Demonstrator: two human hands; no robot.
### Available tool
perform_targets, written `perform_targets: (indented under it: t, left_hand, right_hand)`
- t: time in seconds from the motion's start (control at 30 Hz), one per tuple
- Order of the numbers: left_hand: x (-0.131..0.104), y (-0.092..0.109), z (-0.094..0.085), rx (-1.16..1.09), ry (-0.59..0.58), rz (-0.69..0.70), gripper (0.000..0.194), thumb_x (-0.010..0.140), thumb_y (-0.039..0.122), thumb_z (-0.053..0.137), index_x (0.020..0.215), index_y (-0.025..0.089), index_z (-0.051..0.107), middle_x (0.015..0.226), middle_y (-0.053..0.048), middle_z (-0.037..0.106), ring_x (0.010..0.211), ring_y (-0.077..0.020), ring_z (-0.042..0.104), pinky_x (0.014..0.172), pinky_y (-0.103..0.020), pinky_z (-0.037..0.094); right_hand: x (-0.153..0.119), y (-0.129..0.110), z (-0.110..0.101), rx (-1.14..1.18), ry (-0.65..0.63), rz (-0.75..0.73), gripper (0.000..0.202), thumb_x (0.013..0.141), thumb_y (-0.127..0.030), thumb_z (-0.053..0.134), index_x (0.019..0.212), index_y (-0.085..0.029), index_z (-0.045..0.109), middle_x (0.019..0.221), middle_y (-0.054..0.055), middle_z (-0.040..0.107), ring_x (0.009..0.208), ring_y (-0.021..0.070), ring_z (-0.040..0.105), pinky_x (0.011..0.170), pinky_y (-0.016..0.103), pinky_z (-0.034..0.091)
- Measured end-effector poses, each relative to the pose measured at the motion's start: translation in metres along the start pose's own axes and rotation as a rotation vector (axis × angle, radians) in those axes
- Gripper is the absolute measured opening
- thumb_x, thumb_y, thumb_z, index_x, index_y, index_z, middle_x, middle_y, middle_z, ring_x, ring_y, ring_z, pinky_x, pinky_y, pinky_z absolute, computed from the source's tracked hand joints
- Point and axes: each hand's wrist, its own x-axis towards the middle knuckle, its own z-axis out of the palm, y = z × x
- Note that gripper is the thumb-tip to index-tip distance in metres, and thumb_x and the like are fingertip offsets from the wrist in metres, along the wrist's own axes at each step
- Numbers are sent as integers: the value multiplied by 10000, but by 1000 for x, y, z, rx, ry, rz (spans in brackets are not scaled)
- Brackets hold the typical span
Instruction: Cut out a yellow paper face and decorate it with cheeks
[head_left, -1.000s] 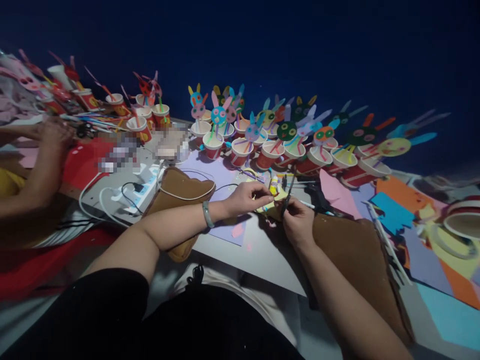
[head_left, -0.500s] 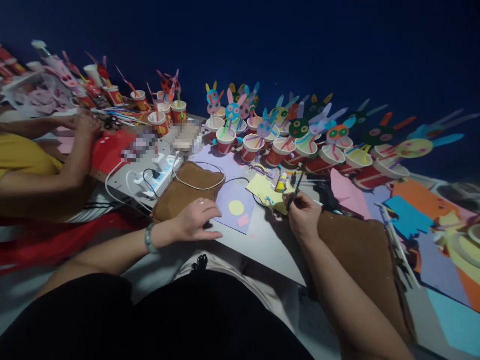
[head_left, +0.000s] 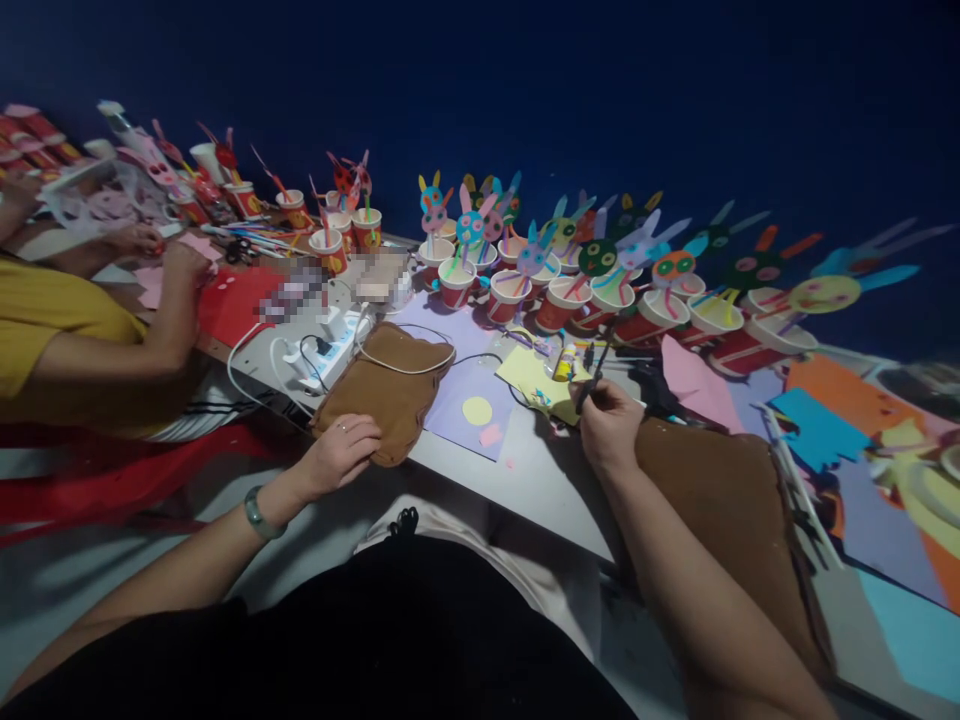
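At the near edge of a brown cushion [head_left: 405,385], my left hand [head_left: 346,455] has its bent fingers over the fabric, with the thumb lower at the edge. My right hand [head_left: 611,430] grips a slim dark pointed tool [head_left: 598,365] that points upward; its exact kind is unclear. Just left of that hand is a yellow paper sheet [head_left: 536,375] with small scraps on it. A pale yellow paper circle [head_left: 477,411] and a pink paper piece [head_left: 490,435] lie on a lilac sheet [head_left: 450,425] between my hands.
Several red paper cups [head_left: 562,305] with paper rabbit heads line the back. A white power strip [head_left: 334,350] with cables lies left of the cushion. Another brown cushion [head_left: 712,500] is under my right forearm. A co-worker in a yellow sleeve [head_left: 67,315] sits left. Coloured paper [head_left: 821,430] covers the right.
My left hand has moved left and back from beside the lilac sheet onto the brown cushion's near edge. My right hand with the dark tool has hardly moved. The view has shifted slightly.
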Motion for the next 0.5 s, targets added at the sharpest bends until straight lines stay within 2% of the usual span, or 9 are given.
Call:
perform_targets:
  t: [0.1, 0.2, 0.27, 0.3, 0.37, 0.43, 0.5]
  left_hand:
    - [11, 8, -18, 1, -90, -6, 204, 849, 126, 492, 912, 214, 664, 1014, -91, 720, 1039, -239, 627, 924, -405, 511]
    - [25, 15, -39, 45, -259, 30, 113, 827, 141, 524, 791, 206, 610, 858, -63, 659, 837, -219, 593, 779, -355, 486]
    - [41, 18, -49, 41, -378, 63, 89, 805, 131, 559, 792, 207, 602, 852, -44, 640, 833, -211, 588, 761, -331, 458]
    - [51, 20, -52, 31, -439, 79, 48, 812, 170, 596, 781, 207, 602, 856, -41, 642, 814, -206, 589, 738, -324, 443]
    - [77, 25, -54, -24, -553, 136, 188, 820, 365, 687, 760, 209, 601, 781, -25, 629, 709, -192, 566, 645, -317, 395]
    - [112, 34, -50, -124, -536, 250, 281, 864, 486, 653, 902, 208, 632, 835, -39, 661, 740, -192, 584, 654, -315, 394]
    - [154, 47, -40, -213, -432, 340, 303, 932, 487, 557, 945, 199, 650, 902, -76, 685, 776, -189, 593, 685, -312, 402]
  right_hand:
    - [0, 0, 0, -14, -13, -7, 208, 723, -346, 713, 641, -181, 617, 641, -19, 567, 602, 112, 482, 589, 260, 387]
    - [0, -1, 0, 1, -45, -11, 205, 727, -343, 707, 638, -182, 618, 635, -16, 577, 602, 116, 501, 602, 266, 404]
    - [-1, -4, 1, 11, -59, -16, 186, 722, -326, 706, 636, -183, 626, 642, -10, 588, 607, 121, 517, 605, 270, 417]
    - [-1, -5, 2, 15, -66, -17, 176, 719, -317, 707, 635, -183, 629, 649, -8, 591, 611, 123, 521, 605, 270, 420]
    - [-2, -8, 2, 17, -82, -16, 169, 712, -301, 710, 624, -186, 623, 640, -11, 576, 605, 122, 512, 596, 268, 415]
    - [-3, -10, 3, 21, -86, -9, 174, 707, -296, 714, 613, -188, 614, 624, -17, 558, 593, 119, 496, 584, 267, 401]
    - [-2, -11, 2, 23, -76, 2, 164, 703, -296, 716, 619, -189, 624, 627, -13, 574, 596, 123, 502, 585, 271, 400]
